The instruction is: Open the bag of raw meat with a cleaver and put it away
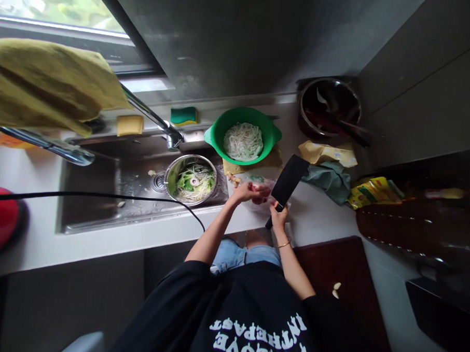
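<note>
Head view, step: cutting looks underway at centre frame.
Right hand (279, 215): grips the cleaver (288, 179) handle, blade raised.
Left hand (247, 191): presses on the meat (260, 191) on the board (235, 177).
Next move: likely needs fingers clear of the blade.
Nearby: green bowl (242, 133) above, steel bowl (190, 179) left.

Your left hand (245, 191) reaches forward, fingers curled down; your right hand (279, 215) is fisted, wrist raised.

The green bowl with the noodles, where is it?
In the head view, the green bowl sits on the counter behind the cutting spot, right of the faucet and just behind the metal bowl of vegetables in the sink.
</note>
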### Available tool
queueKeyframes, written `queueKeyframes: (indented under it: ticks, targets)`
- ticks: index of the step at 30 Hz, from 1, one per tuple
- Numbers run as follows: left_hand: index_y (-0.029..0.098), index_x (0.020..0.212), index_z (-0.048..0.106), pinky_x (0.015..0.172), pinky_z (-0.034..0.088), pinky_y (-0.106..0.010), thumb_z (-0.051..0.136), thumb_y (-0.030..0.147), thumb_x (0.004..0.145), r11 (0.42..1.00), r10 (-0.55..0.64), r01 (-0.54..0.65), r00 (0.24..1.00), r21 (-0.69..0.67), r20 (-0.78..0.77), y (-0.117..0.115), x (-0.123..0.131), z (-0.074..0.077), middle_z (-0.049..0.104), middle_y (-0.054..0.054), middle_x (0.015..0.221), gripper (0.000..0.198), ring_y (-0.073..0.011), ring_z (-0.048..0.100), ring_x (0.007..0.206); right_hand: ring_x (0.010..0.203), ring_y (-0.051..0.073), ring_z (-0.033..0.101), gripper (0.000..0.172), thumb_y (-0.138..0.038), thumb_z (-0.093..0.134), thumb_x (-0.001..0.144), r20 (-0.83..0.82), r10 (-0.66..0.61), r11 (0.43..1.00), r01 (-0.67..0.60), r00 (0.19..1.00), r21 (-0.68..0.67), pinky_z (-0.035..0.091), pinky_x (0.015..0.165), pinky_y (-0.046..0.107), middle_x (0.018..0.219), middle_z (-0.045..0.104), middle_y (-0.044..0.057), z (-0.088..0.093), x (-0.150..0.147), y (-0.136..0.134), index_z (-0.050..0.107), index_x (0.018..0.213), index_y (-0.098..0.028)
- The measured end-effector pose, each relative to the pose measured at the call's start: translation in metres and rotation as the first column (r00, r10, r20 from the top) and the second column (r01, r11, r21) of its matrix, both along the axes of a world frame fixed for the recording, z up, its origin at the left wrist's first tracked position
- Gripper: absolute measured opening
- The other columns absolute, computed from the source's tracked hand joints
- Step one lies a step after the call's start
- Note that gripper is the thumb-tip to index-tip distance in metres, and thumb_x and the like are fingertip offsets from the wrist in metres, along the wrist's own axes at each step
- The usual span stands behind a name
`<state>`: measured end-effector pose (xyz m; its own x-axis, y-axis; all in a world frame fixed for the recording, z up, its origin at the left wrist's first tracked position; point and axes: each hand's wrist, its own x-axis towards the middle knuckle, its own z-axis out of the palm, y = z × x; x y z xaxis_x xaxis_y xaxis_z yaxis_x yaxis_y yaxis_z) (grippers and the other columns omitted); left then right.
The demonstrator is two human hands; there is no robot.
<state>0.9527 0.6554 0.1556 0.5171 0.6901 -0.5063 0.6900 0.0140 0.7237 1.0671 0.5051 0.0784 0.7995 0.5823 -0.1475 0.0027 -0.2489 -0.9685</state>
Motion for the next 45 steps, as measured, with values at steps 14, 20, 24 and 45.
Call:
queueKeyframes:
  ticks: [14, 20, 24, 45]
  targets:
    - [0.020, 0.086, 0.060, 0.083, 0.044, -0.036, 0.058, 0.036, 0.075, 0.930, 0.236, -0.225, 0.972, 0.291, -0.003, -0.080, -0.034, -0.002, 0.066, -0.002, 0.077, 0.020, -0.0164, 0.061, 0.071, 0.070, 0.014, 0.057, 0.018, -0.031, 0.063, 0.063, -0.079, 0.025, 0.998, -0.029, 0.997, -0.047, 0.046, 0.072, 0.028, 0.073, 0.060, 0.000, 0.019, 0.010, -0.004, 0.051, 0.068, -0.018]
    - [0.016, 0.085, 0.055, 0.065, 0.046, -0.023, 0.054, 0.038, 0.076, 0.865, 0.495, -0.501, 0.860, 0.022, 0.121, -0.078, -0.066, -0.039, 0.062, -0.002, 0.079, 0.023, -0.0133, 0.060, 0.073, 0.072, 0.022, 0.067, 0.026, -0.039, 0.065, 0.069, -0.216, 0.219, 0.973, -0.230, 0.951, -0.027, 0.054, 0.064, 0.034, 0.078, 0.068, 0.006, 0.041, 0.018, -0.044, 0.058, 0.080, -0.017]
    - [0.018, 0.101, 0.053, 0.075, 0.046, -0.029, 0.051, 0.030, 0.080, 0.877, 0.453, -0.459, 0.889, 0.143, 0.074, -0.084, -0.071, -0.036, 0.064, -0.003, 0.089, 0.024, -0.0152, 0.060, 0.079, 0.078, 0.022, 0.067, 0.023, -0.036, 0.065, 0.070, -0.217, 0.491, 0.861, -0.509, 0.843, -0.028, 0.053, 0.070, 0.033, 0.084, 0.070, 0.008, 0.052, 0.012, -0.062, 0.064, 0.082, -0.016]
    - [0.015, 0.090, 0.060, 0.061, 0.045, -0.022, 0.058, 0.038, 0.077, 0.866, 0.481, -0.496, 0.786, -0.068, 0.388, -0.088, -0.058, -0.050, 0.064, -0.002, 0.077, 0.026, -0.0122, 0.059, 0.067, 0.085, 0.019, 0.057, 0.022, -0.027, 0.050, 0.071, 0.427, 0.248, 0.967, -0.192, 0.870, -0.170, 0.044, 0.079, 0.033, 0.087, 0.062, 0.006, 0.049, 0.019, -0.029, 0.057, 0.089, -0.016]
